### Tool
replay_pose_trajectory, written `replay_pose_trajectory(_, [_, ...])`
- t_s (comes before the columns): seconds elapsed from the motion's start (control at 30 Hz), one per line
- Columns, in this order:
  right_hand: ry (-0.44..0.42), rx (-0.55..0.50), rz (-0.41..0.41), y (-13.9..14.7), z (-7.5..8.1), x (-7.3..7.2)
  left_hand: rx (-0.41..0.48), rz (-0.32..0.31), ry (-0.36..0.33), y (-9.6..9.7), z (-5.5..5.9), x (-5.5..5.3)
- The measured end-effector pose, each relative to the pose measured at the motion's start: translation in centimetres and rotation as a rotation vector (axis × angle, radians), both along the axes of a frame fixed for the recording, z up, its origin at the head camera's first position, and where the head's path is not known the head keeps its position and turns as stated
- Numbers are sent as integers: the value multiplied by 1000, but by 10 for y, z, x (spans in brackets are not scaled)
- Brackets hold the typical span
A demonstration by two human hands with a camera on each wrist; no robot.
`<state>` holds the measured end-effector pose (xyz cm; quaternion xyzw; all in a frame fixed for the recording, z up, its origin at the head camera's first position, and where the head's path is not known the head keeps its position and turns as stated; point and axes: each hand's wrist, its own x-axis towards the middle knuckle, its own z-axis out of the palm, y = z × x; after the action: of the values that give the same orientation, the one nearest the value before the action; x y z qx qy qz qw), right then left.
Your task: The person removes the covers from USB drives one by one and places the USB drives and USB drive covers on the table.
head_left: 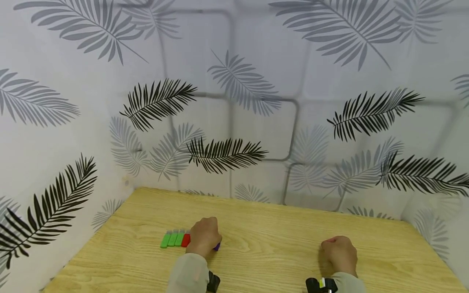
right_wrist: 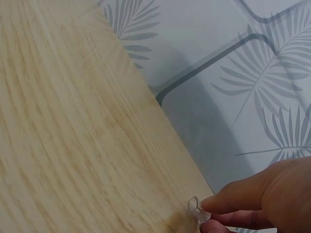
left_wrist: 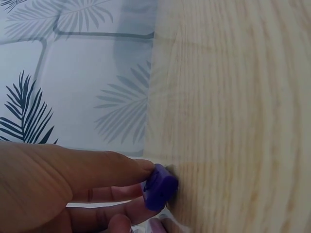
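Observation:
My left hand (head_left: 204,237) is at the right end of a row of small flat pieces on the table. Between thumb and fingers it pinches a small purple block-like piece (left_wrist: 160,188), close against the wood. Beside it in the row lie a red piece (head_left: 185,240) and several green pieces (head_left: 165,240) with pale clear ends. A bit of a pink piece (left_wrist: 156,225) shows below the purple one in the left wrist view. Farther right, my right hand (head_left: 340,254) pinches a small pink piece (head_left: 331,240), whose clear looped end (right_wrist: 197,208) shows near the tabletop.
The light wooden table (head_left: 256,228) reaches back to a white wall (head_left: 256,130) with grey and black leaf prints. Bare wood lies between the two hands. Each wrist wears a black camera band (head_left: 320,285).

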<state>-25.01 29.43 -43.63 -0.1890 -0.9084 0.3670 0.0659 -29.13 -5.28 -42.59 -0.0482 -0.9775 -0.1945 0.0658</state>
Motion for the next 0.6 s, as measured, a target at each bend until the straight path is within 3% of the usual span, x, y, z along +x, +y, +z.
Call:
replay_pose_trajectory(0.33, [20,-2,-10,0,-3,1,-18,21,0,1,0,3])
replay_pose_trajectory(0.6, [-19,-20,-12,1,-1,0,-32,27,7,1,0,1])
